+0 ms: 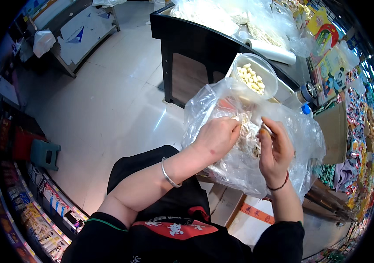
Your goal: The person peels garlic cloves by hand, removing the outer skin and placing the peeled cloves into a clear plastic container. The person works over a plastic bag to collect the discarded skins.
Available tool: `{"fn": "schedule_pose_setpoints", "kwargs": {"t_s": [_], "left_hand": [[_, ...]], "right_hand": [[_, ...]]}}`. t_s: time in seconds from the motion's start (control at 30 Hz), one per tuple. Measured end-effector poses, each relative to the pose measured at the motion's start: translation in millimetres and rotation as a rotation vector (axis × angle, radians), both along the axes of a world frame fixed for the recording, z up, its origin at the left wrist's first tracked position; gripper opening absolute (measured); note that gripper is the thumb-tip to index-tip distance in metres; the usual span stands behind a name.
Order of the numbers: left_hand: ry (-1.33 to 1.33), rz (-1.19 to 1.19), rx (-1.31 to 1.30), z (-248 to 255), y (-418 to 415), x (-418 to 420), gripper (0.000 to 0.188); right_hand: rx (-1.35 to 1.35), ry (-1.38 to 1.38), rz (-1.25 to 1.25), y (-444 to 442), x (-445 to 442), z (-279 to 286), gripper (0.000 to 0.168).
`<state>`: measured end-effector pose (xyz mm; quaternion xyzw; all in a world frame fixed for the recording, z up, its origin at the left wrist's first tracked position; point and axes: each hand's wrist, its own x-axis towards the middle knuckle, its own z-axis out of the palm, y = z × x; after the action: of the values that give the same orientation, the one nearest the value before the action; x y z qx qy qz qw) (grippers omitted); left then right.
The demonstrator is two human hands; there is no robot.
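My left hand, back upward and fingers curled in, is over a clear plastic bag; whether its fingers pinch anything is hidden. Papery pale peelings, seemingly garlic skins, lie heaped in the bag between my hands. On the right, my right hand is raised with thumb and forefinger close together around a small pale piece, perhaps a garlic clove. Beyond the bag, a round clear plastic tub holds many peeled cream-coloured cloves.
A black-framed counter stands beyond, carrying plastic bags and a white film roll. A lidded jar and cardboard box are at the right. Boxes lie below the bag. A teal stool stands at the left.
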<state>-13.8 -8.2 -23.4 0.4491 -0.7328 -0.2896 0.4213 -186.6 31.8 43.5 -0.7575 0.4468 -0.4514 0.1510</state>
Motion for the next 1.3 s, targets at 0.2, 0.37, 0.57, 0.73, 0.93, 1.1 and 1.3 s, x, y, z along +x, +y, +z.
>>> {"fn": "schedule_pose_setpoints", "kwargs": {"t_s": [0.2,0.37,0.57,0.73,0.93,1.1,1.3], "left_hand": [[0.201,-0.143,0.159,22.8,5.6,12.3,0.021],[0.376,-0.312,0.185,19.1,3.5,16.5,0.025],[0.467,-0.335,0.284,12.5,-1.6,16.5,0.028],[0.522,-0.332,0.305,6.7,-6.1,14.1,0.029],[0.59,-0.307,0.199,-0.5,-8.8,8.7,0.028],[0.531,-0.33,0.284,3.4,-9.0,14.0,0.027],[0.479,-0.36,0.355,9.9,-6.5,19.8,0.024]], "right_hand": [[0.215,-0.272,-0.026,-13.8,-5.6,-26.8,0.024],[0.246,-0.096,0.011,-25.3,-18.6,-44.0,0.023],[0.219,-0.085,0.048,-28.3,-17.2,-43.9,0.023],[0.226,-0.089,0.062,-30.9,-19.2,-43.3,0.022],[0.226,-0.117,0.08,-29.2,-15.6,-38.5,0.021],[0.157,0.011,0.062,-28.8,-18.4,-39.4,0.019],[0.071,0.151,0.078,-24.1,-16.1,-31.7,0.02]]}}
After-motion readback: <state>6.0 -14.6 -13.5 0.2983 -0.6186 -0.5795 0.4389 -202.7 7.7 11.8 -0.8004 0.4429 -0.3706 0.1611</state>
